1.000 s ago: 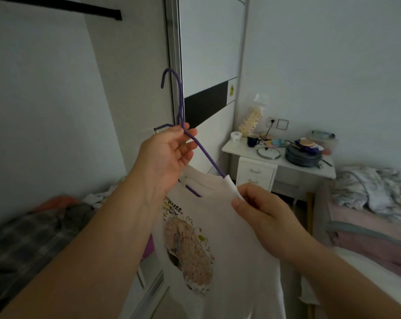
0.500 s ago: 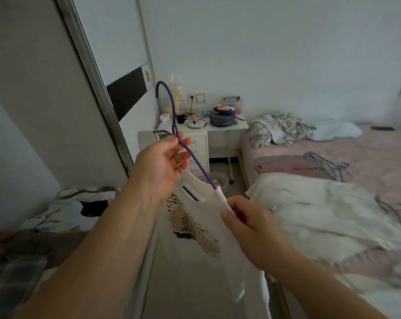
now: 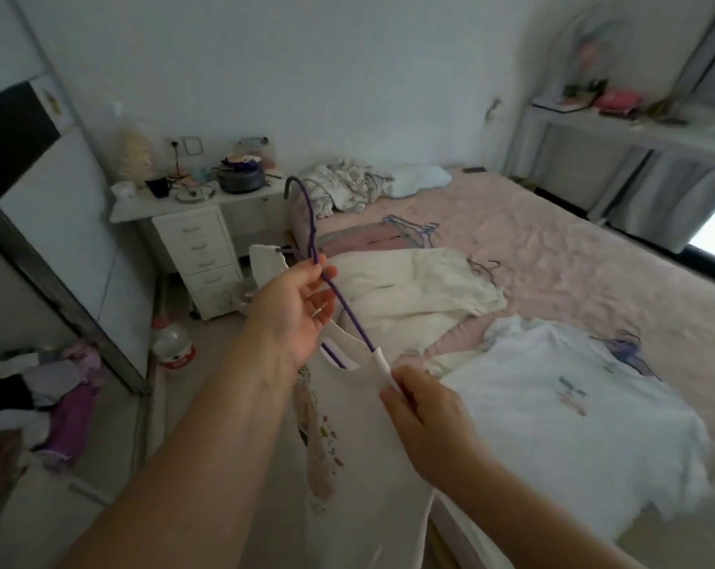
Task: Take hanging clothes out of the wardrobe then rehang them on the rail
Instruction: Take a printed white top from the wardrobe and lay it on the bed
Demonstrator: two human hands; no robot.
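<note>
Above the floor beside the bed, the left hand pinches the purple wire hanger near its neck while the right hand grips the white printed T-shirt at its shoulder, still draped on the hanger.

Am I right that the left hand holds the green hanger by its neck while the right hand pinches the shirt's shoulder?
Not quite: the hanger is purple, not green, as the head view shows. The left hand does hold it by its neck, and the right hand pinches the shoulder of the shirt.
</note>
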